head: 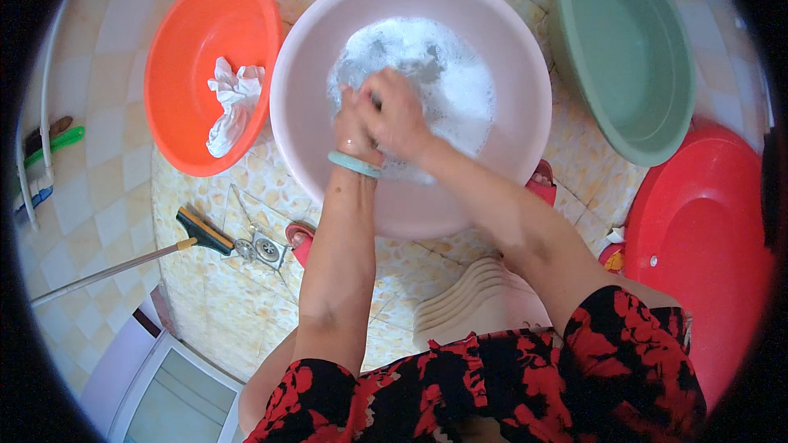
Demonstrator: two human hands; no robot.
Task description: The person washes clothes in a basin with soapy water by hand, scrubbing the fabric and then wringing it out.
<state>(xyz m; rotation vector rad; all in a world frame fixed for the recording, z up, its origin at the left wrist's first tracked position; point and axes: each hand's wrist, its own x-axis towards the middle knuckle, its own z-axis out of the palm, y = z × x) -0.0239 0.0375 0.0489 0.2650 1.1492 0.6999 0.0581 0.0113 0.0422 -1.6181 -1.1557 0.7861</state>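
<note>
Both my hands meet above a large pale pink plastic basin point(425, 206) that holds water with white suds point(458, 89). My left hand point(356, 123), with a pale green bangle point(355, 163) on its wrist, is wet and touches my right hand point(394, 112). The fingers of my right hand are curled against it and blurred. Whether either hand holds something between them cannot be told. In an orange plastic basin point(178, 83) at the left lies a crumpled white cloth point(233, 104), apart from my hands.
A green basin point(622, 43) stands at the right, above a large red plastic tub point(695, 240). A floor squeegee point(206, 232) lies by a floor drain point(268, 250) at the lower left. Cream ridged plastic point(452, 298) shows between my arms. My feet in red slippers point(301, 249) flank the pink basin.
</note>
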